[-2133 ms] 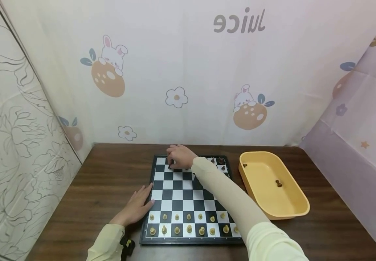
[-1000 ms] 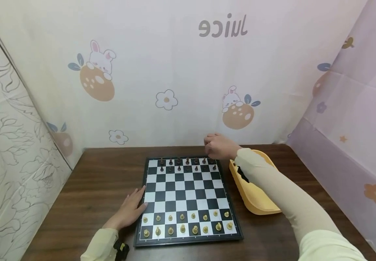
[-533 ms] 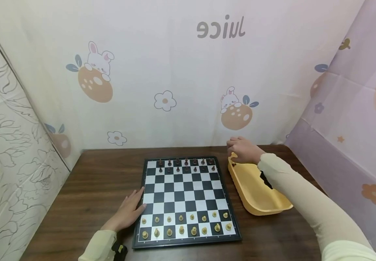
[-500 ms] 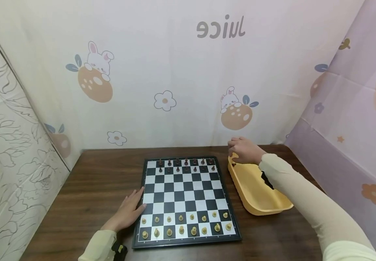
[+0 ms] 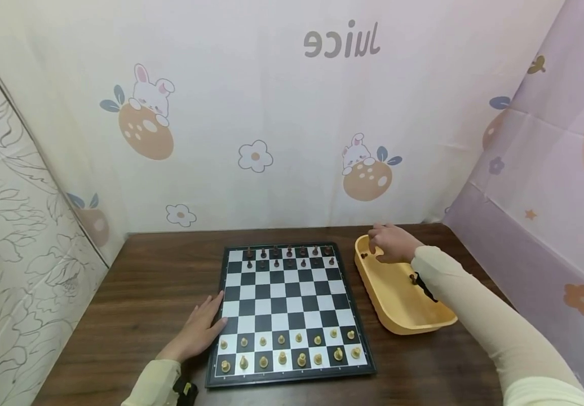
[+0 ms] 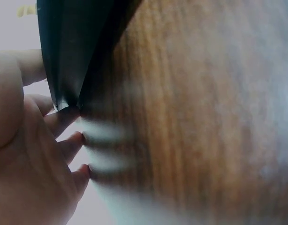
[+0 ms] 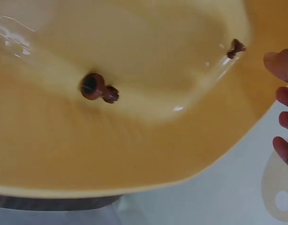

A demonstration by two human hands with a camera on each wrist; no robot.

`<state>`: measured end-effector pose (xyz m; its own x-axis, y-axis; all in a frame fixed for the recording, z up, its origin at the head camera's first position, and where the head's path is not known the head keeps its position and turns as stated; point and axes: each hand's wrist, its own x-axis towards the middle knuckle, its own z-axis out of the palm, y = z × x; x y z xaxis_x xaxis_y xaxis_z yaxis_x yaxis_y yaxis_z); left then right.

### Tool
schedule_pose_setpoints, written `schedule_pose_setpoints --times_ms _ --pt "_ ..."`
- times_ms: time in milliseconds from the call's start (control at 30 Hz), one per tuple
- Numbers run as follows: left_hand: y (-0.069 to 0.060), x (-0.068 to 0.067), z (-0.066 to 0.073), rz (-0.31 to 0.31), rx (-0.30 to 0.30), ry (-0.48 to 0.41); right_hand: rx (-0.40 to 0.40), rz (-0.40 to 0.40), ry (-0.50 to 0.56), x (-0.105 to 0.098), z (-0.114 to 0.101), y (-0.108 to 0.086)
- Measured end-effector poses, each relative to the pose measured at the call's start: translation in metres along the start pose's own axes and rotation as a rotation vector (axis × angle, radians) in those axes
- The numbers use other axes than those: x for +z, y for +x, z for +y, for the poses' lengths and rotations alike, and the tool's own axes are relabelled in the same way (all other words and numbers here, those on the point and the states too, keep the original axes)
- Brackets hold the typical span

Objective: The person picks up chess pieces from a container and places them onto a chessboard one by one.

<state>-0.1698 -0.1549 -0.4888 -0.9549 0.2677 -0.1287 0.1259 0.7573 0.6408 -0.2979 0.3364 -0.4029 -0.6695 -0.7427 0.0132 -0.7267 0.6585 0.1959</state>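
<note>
My left hand [image 5: 195,330] rests against the left edge of the chessboard [image 5: 292,305], fingers extended. In the left wrist view its fingertips [image 6: 78,138] lie by the board's black rim [image 6: 71,51]. My right hand [image 5: 393,243] hovers over the far end of the yellow tray [image 5: 388,316], its fingers loosely bent and apart. Nothing shows between them in the right wrist view. Inside the tray lie two dark brown chess pieces: a larger one with a notched top, like a rook [image 7: 94,87], and a smaller pawn-shaped one [image 7: 236,48] nearer my fingers.
Dark chess pieces [image 5: 289,251] stand in two rows at the board's far side. Light chess pieces [image 5: 282,357] fill two rows at the near side. Board and tray lie on a brown wooden table [image 5: 170,276]. A patterned curtain [image 5: 292,113] hangs along the table's far edge.
My right hand has left a dark piece at the board's far left and moved right, over the tray, then slightly further in. The left hand stays at the board's edge; the head view shifted slightly.
</note>
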Motion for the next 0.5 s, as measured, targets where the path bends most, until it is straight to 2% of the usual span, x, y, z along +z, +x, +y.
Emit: schedule_pose_setpoints --times_ms 233,500 --pt "0.001 0.000 -0.002 0.017 0.023 -0.005 0.073 -0.086 0.039 0.014 0.002 0.002" --pt "0.002 0.001 -0.002 0.024 0.013 -0.005 0.135 -0.120 -0.005 0.035 0.004 0.007"
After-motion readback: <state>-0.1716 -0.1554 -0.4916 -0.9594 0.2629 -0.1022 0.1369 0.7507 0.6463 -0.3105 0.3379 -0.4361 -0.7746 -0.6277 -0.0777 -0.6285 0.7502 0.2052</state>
